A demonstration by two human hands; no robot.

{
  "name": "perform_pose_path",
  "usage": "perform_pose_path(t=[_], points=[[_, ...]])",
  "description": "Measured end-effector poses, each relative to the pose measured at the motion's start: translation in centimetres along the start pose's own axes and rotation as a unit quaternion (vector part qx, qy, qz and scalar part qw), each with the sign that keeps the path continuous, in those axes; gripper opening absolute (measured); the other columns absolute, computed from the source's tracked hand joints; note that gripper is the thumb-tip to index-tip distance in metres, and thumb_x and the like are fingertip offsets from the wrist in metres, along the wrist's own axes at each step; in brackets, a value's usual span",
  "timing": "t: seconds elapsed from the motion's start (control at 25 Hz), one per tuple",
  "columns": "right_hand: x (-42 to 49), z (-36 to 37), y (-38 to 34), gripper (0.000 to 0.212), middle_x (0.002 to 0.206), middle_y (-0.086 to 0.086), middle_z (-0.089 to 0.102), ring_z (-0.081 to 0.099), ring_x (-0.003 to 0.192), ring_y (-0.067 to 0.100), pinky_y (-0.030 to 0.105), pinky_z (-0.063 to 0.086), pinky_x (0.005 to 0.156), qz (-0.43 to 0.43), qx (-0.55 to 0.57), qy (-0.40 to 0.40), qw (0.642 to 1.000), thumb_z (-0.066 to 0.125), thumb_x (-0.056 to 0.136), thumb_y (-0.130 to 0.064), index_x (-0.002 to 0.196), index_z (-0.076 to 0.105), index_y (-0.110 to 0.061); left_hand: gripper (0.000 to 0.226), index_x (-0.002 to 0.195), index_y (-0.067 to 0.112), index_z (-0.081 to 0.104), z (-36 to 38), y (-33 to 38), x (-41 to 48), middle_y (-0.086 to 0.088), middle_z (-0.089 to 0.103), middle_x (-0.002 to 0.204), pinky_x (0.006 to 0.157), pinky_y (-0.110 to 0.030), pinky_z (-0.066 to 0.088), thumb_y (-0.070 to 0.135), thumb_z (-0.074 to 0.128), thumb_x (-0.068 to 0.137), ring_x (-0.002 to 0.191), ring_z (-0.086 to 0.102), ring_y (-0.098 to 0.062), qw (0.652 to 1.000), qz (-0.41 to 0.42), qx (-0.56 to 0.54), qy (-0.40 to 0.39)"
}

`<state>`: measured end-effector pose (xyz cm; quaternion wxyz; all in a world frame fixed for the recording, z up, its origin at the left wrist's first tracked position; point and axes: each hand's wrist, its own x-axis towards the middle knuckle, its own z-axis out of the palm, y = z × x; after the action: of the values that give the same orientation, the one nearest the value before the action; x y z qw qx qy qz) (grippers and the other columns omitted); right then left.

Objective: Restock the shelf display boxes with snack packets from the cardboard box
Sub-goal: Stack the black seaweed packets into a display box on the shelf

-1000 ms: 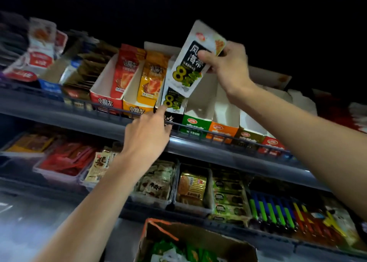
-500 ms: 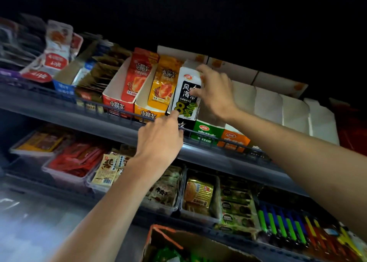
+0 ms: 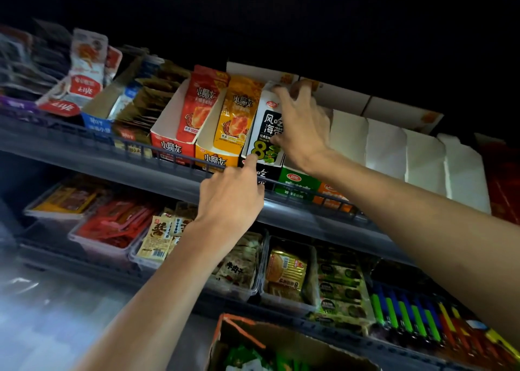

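**Seaweed packet in the black-fronted box, both hands on it**

Head view, upper shelf, dim light.

Right hand (image 3: 302, 129): fingers splayed wide and mostly straight, laid over the right half of the white-and-black seaweed packet (image 3: 264, 126). The fingertips reach its top edge and the thumb lies on the printed face beside the large "8". As far as the frame shows, the hand presses the packet and is not closed round it.

Left hand (image 3: 230, 196): index finger out straight, tip touching the packet's lower edge. The other fingers are folded in and hold nothing.

The packet stands upright, leaning back a little, in the black-fronted display box (image 3: 263, 175) just above the left knuckles. Its lower part sits behind the box front.

Just left of the right hand are an orange packet (image 3: 239, 117) in an orange box and a red packet (image 3: 202, 106) in a red box, both standing. Under the right wrist is a green display box (image 3: 298, 183). An orange-fronted box beside it is partly hidden by the right forearm. To the right of the right hand runs a row of white-walled display boxes (image 3: 385, 148); their contents cannot be seen.

The shelf's wire rail (image 3: 180, 159) passes behind the left index finger.

Under the left forearm, on the lower shelf, sit clear trays (image 3: 236, 292) of flat packets.

Below both forearms is the cardboard box (image 3: 292, 348), open at the top, with blurred green packets (image 3: 242, 356) inside.
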<state>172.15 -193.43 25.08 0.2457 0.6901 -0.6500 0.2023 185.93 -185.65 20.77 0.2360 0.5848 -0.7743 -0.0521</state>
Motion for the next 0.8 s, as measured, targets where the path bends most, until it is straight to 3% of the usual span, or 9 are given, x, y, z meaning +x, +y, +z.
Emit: perform_pose_path(t=[0.16,0.28,0.4,0.48,0.56,0.64,0.72,0.8], points=[[-1.4,-1.3,0.6,0.078,0.133,0.012,0.041,0.059,0.107,0.026,0.042,0.055,0.089,-0.012,0.103,0.021,0.994,0.084,0.075,-0.024,0.139,0.04,-0.022,0.057,0.147,0.025,0.026,0.2,-0.1,-0.2,-0.004,0.07,0.101,0.08,-0.043,0.049,0.035,0.052,0.097,0.097,0.065,-0.033,1.0,-0.001,-0.023,-0.01],[-4.8,-3.1,1.1,0.046,0.123,0.003,0.054,0.061,0.1,0.019,0.042,0.055,0.086,-0.032,0.152,0.022,0.988,0.073,0.085,-0.019,0.126,0.054,-0.021,0.054,0.145,0.023,0.029,0.0,0.2,-1.0,-0.006,0.069,0.101,0.078,-0.044,0.048,0.03,0.053,0.097,0.095,0.065,-0.035,0.999,0.002,-0.043,0.023],[-10.2,-4.9,2.9,0.02,0.102,-0.006,0.066,0.06,0.087,0.013,0.043,0.053,0.08,-0.077,0.191,-0.035,0.978,0.069,0.088,-0.016,0.105,0.066,-0.024,0.047,0.139,0.02,0.037,0.3,0.3,-1.8,-0.006,0.069,0.099,0.075,-0.043,0.047,0.026,0.054,0.095,0.093,0.065,-0.035,0.997,0.028,-0.056,0.052],[-14.8,-5.0,4.3,0.015,0.101,-0.004,0.067,0.064,0.09,0.017,0.044,0.054,0.078,-0.123,0.194,-0.093,0.969,0.069,0.088,-0.017,0.101,0.067,-0.023,0.041,0.133,0.024,0.042,1.0,-0.1,-2.7,-0.003,0.07,0.102,0.077,-0.043,0.048,0.029,0.056,0.094,0.096,0.064,-0.034,0.996,0.077,-0.041,0.012],[-19.8,-3.9,5.1,0.016,0.1,-0.005,0.067,0.065,0.089,0.017,0.044,0.055,0.077,-0.125,0.195,-0.176,0.957,0.069,0.088,-0.019,0.102,0.067,-0.027,0.035,0.128,0.029,0.047,2.1,-0.5,-3.9,0.001,0.069,0.106,0.078,-0.04,0.048,0.035,0.055,0.095,0.098,0.063,-0.028,0.988,0.128,-0.003,-0.085],[-25.2,-1.6,5.1,0.018,0.102,-0.008,0.068,0.065,0.09,0.013,0.04,0.055,0.08,-0.092,0.206,-0.325,0.918,0.07,0.089,-0.024,0.106,0.067,-0.029,0.037,0.131,0.031,0.047,4.0,-0.8,-5.6,0.0,0.066,0.114,0.081,-0.037,0.047,0.04,0.054,0.095,0.102,0.061,-0.027,0.967,0.147,0.034,-0.206],[-30.9,2.1,5.1,0.021,0.102,-0.01,0.066,0.062,0.091,0.01,0.031,0.053,0.08,-0.05,0.208,-0.509,0.834,0.067,0.092,-0.031,0.112,0.064,-0.032,0.04,0.133,0.028,0.049,6.9,-1.1,-7.6,-0.004,0.064,0.117,0.081,-0.034,0.047,0.04,0.054,0.095,0.104,0.06,-0.028,0.939,0.149,0.058,-0.305],[-36.2,6.5,5.4,0.022,0.104,-0.007,0.065,0.062,0.096,0.014,0.027,0.05,0.076,-0.022,0.217,-0.617,0.756,0.066,0.092,-0.034,0.114,0.063,-0.034,0.038,0.13,0.023,0.051,10.2,-2.0,-10.1,-0.002,0.064,0.107,0.074,-0.032,0.049,0.038,0.054,0.095,0.091,0.061,-0.022,0.907,0.136,0.065,-0.393]])
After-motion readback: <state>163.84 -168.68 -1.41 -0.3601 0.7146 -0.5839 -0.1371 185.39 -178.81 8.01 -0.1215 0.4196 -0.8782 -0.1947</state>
